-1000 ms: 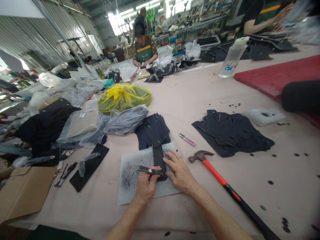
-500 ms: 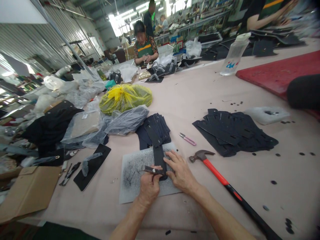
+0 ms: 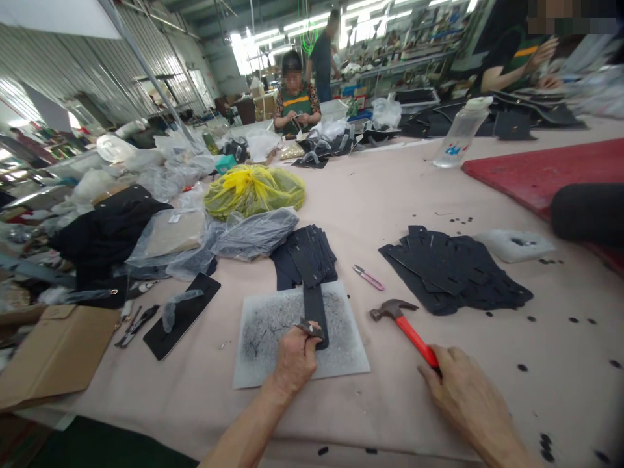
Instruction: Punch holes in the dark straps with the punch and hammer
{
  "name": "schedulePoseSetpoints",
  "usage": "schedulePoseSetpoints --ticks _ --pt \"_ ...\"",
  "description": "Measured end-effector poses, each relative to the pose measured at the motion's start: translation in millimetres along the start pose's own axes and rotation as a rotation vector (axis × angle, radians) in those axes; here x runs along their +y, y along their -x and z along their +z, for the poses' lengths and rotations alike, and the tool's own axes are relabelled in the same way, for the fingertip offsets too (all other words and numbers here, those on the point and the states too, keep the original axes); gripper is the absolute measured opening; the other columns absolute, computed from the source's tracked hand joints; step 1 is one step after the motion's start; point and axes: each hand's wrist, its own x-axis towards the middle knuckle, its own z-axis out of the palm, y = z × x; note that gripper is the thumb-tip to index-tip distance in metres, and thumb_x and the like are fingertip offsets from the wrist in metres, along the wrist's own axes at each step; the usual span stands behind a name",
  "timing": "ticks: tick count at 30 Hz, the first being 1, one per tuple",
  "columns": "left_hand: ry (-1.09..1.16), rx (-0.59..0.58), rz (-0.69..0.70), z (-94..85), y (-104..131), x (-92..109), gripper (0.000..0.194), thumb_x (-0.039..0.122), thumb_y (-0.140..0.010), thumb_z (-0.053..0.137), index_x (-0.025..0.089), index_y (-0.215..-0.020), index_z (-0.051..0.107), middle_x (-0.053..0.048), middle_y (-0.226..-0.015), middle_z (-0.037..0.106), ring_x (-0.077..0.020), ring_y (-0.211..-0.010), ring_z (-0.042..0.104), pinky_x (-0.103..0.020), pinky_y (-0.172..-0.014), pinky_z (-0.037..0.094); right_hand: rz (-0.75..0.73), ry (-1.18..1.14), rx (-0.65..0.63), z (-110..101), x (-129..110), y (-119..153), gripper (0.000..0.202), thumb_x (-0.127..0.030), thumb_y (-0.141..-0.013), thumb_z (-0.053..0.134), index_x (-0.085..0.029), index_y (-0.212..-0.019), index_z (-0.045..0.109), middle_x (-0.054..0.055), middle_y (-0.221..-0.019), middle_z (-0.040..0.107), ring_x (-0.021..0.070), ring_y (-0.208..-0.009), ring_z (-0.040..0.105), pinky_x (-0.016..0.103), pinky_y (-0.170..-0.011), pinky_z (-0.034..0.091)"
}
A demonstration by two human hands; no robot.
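Note:
My left hand (image 3: 295,361) is closed around a metal punch (image 3: 307,326), held over the lower end of a black strip (image 3: 314,304). That strip lies on a speckled grey-white board (image 3: 270,344), its far end against a fanned stack of dark pieces (image 3: 307,257). To the right, my right hand (image 3: 470,393) grips the red handle of a claw hammer (image 3: 412,331), which rests on the table with its head pointing left. The rest of the handle is hidden under the palm and forearm.
Pink thread snips (image 3: 369,277) lie beyond the hammer, near a pile of dark cut pieces (image 3: 453,273). A yellow mesh bag (image 3: 253,192), plastic bags and a cardboard box (image 3: 61,351) crowd the left. Behind stand a bottle (image 3: 461,133), a red board (image 3: 550,169) and co-workers.
My right hand has left the strip and board and moved right onto the hammer's handle. The left hand stays at the strip with the punch, now tilted differently. The view has shifted slightly.

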Motion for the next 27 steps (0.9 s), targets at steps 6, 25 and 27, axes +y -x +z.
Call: schedulePoseSetpoints --ticks 6,25,27 --pt "-0.025 -0.065 -0.020 -1.8 -1 1 0.021 0.010 -0.084 0.049 0.018 -0.095 0.065 -0.009 -0.096 0.071 -0.0230 -0.094 0.067 -0.035 -0.087 0.054 0.318 -0.724 -0.389 -10 0 14 0.017 -0.039 -0.082 0.052 -0.024 -0.078 0.046 -0.001 -0.066 0.052 0.0190 -0.057 0.054 0.030 -0.052 0.041" --pt "-0.125 -0.111 0.001 -10.8 -6 11 0.013 0.007 -0.081 0.054 0.020 -0.079 0.056 -0.005 -0.078 0.066 -0.0201 -0.075 0.063 -0.028 -0.070 0.048 -0.201 -0.540 -0.039 -134 -86 2 0.035 -0.055 -0.093 0.040 -0.027 -0.073 0.046 -0.004 -0.049 0.045 0.0155 -0.041 0.046 0.027 -0.043 0.030" --pt "-0.115 -0.113 0.007 -10.7 -5 10 0.014 0.007 -0.081 0.054 0.020 -0.080 0.056 -0.005 -0.079 0.066 -0.0198 -0.075 0.063 -0.028 -0.070 0.048 -0.301 -0.439 -0.028 -139 -89 2 0.032 -0.051 -0.095 0.038 -0.028 -0.074 0.046 -0.003 -0.050 0.050 0.0175 -0.042 0.050 0.028 -0.044 0.029"
